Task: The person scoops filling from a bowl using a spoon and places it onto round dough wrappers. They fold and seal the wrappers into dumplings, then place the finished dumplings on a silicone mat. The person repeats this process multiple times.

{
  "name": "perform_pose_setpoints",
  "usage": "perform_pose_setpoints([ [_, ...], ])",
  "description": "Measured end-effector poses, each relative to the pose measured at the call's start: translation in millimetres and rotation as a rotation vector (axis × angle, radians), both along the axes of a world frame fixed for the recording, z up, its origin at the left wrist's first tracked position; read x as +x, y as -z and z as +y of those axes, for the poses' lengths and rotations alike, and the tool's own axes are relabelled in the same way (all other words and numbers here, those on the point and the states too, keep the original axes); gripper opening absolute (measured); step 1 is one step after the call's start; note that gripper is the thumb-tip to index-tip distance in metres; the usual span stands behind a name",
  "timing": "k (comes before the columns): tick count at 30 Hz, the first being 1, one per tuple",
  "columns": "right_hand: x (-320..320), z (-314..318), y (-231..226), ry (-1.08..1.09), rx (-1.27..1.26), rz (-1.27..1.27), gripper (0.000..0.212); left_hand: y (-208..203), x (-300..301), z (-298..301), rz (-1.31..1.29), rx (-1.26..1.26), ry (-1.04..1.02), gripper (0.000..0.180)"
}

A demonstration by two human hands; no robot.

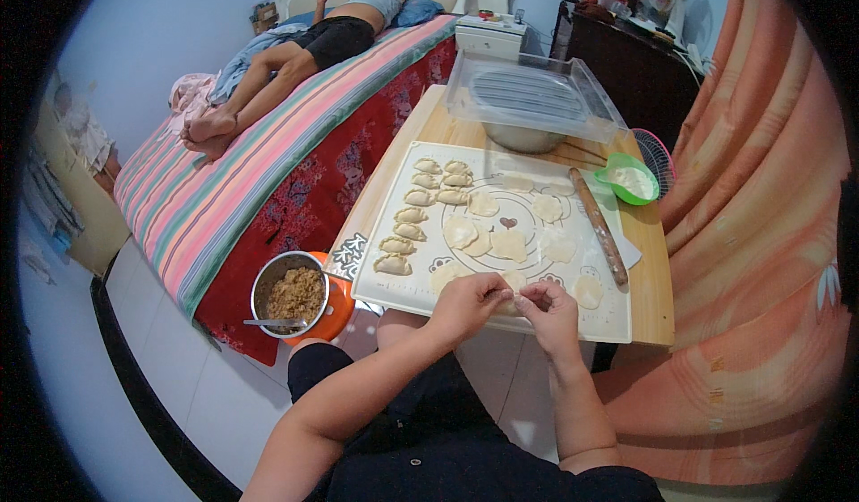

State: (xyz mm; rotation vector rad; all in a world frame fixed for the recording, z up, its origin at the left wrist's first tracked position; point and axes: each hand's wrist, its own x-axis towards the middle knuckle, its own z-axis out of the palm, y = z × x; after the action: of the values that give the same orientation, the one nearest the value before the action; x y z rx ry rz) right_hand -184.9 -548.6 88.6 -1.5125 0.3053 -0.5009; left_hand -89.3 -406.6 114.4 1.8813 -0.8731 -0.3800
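Close together at the near edge of the white dough mat (pixel 376 287), my left hand (pixel 467 305) and my right hand (pixel 549 316) pinch a dumpling wrapper (pixel 514 280) between their fingertips. My fingers hide part of it, and I cannot tell whether filling is inside. Finished dumplings (pixel 410 232) stand in two rows along the mat's left side. Flat round wrappers (pixel 508 245) lie over its middle and right. A wooden rolling pin (pixel 599 225) rests at the right. Down to the left, a metal pot (pixel 292 292) of brown filling has a spoon handle (pixel 276 322) across it.
The pot sits on an orange stool (pixel 336 310). Behind the mat, a clear plastic tray (pixel 537 99) covers a bowl (pixel 523 138). A green bowl of flour (pixel 631 180) stands on the wooden table's right (pixel 658 278). A person (pixel 335 44) lies on the striped bed. An orange curtain (pixel 761 233) hangs close right.
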Motion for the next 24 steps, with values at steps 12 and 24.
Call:
perform_pose_setpoints([
  [12, 62.0, -35.1, -23.2, 0.131, -0.253, 0.103, 0.016, 34.8, 23.5, 10.8, 0.231, -0.188, -0.137, 0.039],
  [24, 72.9, -110.9, -35.4, 0.041, -1.155, 0.57, 0.037, 35.5, 22.0, 28.4, 0.337, -0.214, -0.15, 0.038],
])
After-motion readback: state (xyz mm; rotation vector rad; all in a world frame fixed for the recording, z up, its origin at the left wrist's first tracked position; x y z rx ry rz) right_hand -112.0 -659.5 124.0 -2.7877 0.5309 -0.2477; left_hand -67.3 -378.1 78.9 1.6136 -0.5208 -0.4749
